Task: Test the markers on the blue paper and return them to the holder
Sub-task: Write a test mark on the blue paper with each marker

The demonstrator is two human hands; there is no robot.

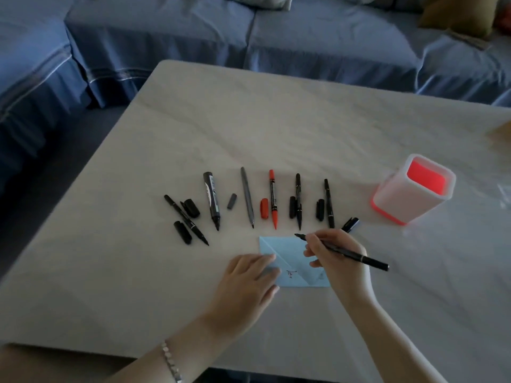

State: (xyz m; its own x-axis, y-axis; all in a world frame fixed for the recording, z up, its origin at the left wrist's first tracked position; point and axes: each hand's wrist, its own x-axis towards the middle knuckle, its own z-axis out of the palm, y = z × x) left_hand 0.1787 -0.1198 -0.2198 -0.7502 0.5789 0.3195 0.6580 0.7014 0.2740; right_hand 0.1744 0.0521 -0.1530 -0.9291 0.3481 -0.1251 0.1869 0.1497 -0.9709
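1. Nearest to you, a bracelet [171,360] circles your left wrist, at the near edge of the table [249,120].
2. Your left hand [249,280] lies flat with straight fingers, pressing on the left part of the blue paper [287,250]. The paper rests on the table right in front of you. It has a diagonal fold and a few small pen marks [290,273] just beside your fingertips.
3. Your right hand [334,255] pinches a black marker [359,255] between thumb and fingers, over the paper's right side. Its bare tip points away and left at the paper's far edge; you cannot tell whether it touches. Its rear end sticks out to the right.
4. Just beyond that hand lies a loose cap [350,224].
5. Beyond the paper, 6 uncapped markers fan out with their tips toward you. From the left they are the thin marker [185,219], thick marker [212,200], grey marker [247,196], red marker [273,197], 5th marker [298,200] and 6th marker [329,203].
6. Caps lie beside them, among them a grey cap [232,201], a red cap [264,208] and black caps [292,207].
7. To the right, well apart from the row, the holder [409,194] stands upright. It is white with a red inside and a red base.
8. Past the table's far edge runs a blue sofa [193,37].
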